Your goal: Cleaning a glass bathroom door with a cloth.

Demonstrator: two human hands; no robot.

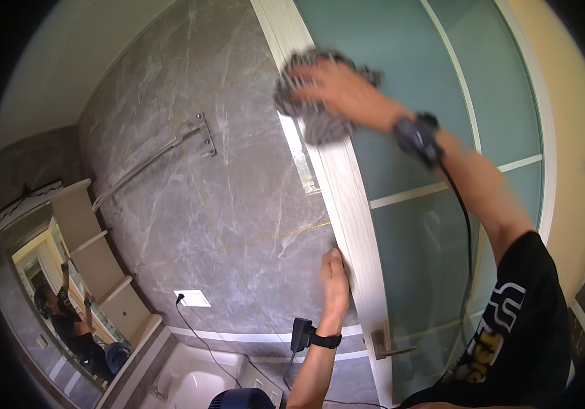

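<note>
My right hand [341,89] presses a crumpled grey patterned cloth [325,127] against the upper white frame of a door. Motion blurs the hand and the cloth. Lower down, my left hand [334,281] holds the free edge of the door frame [356,204], its fingers partly hidden there. The door has frosted green glass panels [415,250] split by white bars. A metal lever handle [390,347] sits on the frame below my left hand. Both wrists wear dark strapped devices, and cables run from them.
Behind the door is a grey marbled tile wall [251,168] with a folded metal rail [159,158] and a wall socket [192,298] with a plug in it. A white washbasin [195,383] lies below, beside a dark blue rounded object [241,399]. A mirror [62,296] reflects a person.
</note>
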